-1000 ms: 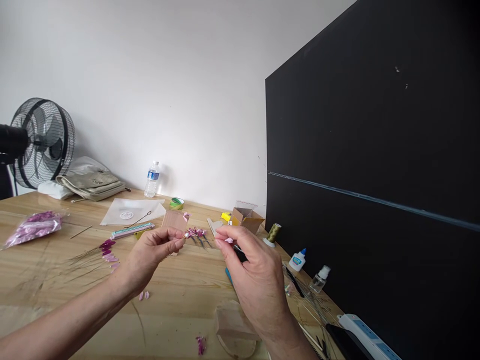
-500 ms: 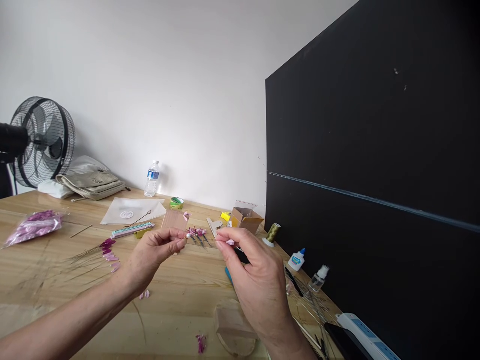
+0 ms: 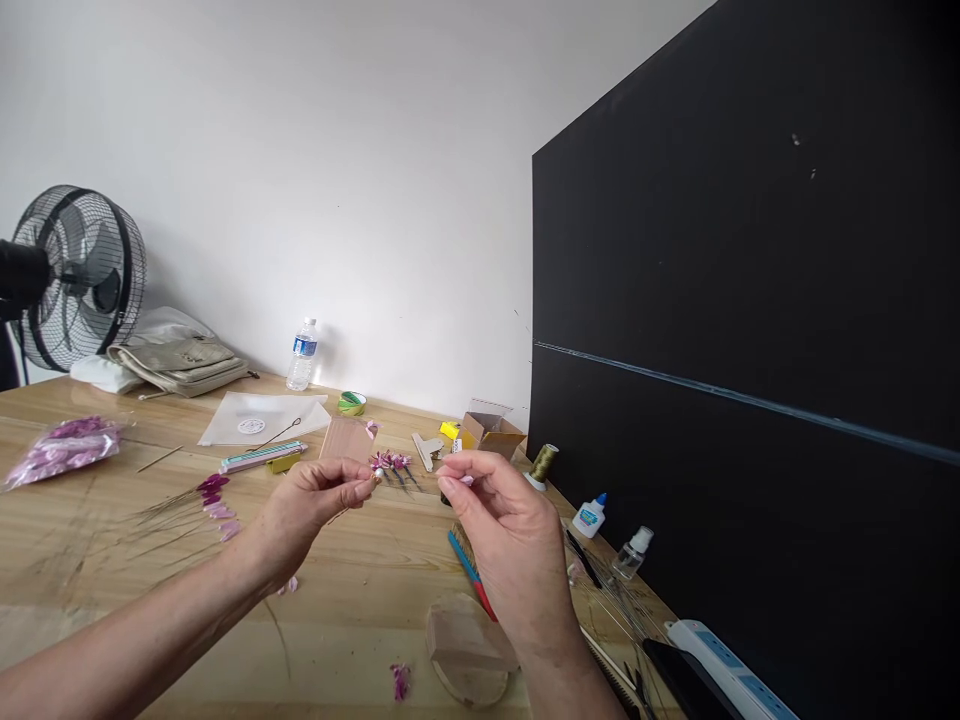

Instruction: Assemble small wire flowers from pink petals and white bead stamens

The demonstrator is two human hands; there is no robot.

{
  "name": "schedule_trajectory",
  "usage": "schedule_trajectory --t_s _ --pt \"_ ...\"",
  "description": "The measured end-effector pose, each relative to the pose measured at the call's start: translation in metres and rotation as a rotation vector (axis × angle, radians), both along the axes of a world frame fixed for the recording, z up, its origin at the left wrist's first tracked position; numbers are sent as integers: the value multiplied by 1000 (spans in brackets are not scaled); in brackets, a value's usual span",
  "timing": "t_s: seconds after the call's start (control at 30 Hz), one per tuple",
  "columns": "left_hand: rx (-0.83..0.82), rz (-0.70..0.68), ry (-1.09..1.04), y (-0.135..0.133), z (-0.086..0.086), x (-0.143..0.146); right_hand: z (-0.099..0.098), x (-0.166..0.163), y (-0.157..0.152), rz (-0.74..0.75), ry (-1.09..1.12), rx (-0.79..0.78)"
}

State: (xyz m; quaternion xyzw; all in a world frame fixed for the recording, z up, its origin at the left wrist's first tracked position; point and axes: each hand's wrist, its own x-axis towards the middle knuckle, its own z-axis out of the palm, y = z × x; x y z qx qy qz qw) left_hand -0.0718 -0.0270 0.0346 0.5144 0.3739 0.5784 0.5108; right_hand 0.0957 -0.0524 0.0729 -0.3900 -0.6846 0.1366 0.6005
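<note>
left hand [image 3: 315, 497] is pinching, thumb and fingertips pressed together with next to no gap; from my remote seat, on the head view, i'm seeing a white bead [image 3: 379, 474] poking out at its tips. right hand [image 3: 517, 545] is facing it, thumb closing against forefinger, other fingers curling, and a pale pink piece [image 3: 466, 480] is showing behind the thumb, within the grip. both are hovering above the wooden table [image 3: 360, 620], tips near each other but apart; any thread or wire between them is being too fine for me to tell.

just beyond the left fingertips, pink flower sprigs [image 3: 391, 462] are lying with dark stems, a cardboard piece [image 3: 349, 438] sitting beside them. a metal clip [image 3: 429, 452] is resting past the right fingertips. under the right hand i'm getting a brush [image 3: 463, 558], partly covered, and nearer the camera a round disc [image 3: 469, 685]. purple and pink petals [image 3: 217, 508] on wires are fanning out left of the left hand. glue bottle [image 3: 590, 517] and spray bottle [image 3: 634, 553] are standing to the right, near the black panel [image 3: 712, 300].
</note>
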Motion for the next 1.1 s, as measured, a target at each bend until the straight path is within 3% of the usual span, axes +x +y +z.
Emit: schedule_trajectory --t_s 0.13,0.33,0.43,0.67,0.83,0.93,1.1 --pt "16 19 33 -1 1 1 -1 1 2 16 59 -52" --pt "86 56 134 1 4 -2 1 3 2 36 -129 -54" --pt "96 68 148 1 3 -3 3 4 2 33 -121 -83" --pt "80 50 12 2 2 -3 -6 8 10 163 -40 -340" --pt "124 36 16 8 -1 -7 -12 11 14 193 -143 -428" --pt "138 38 33 11 -4 -10 -10 10 9 101 -243 -354" --pt "161 82 85 11 -6 -9 -1 -3 -8 -135 -428 49"
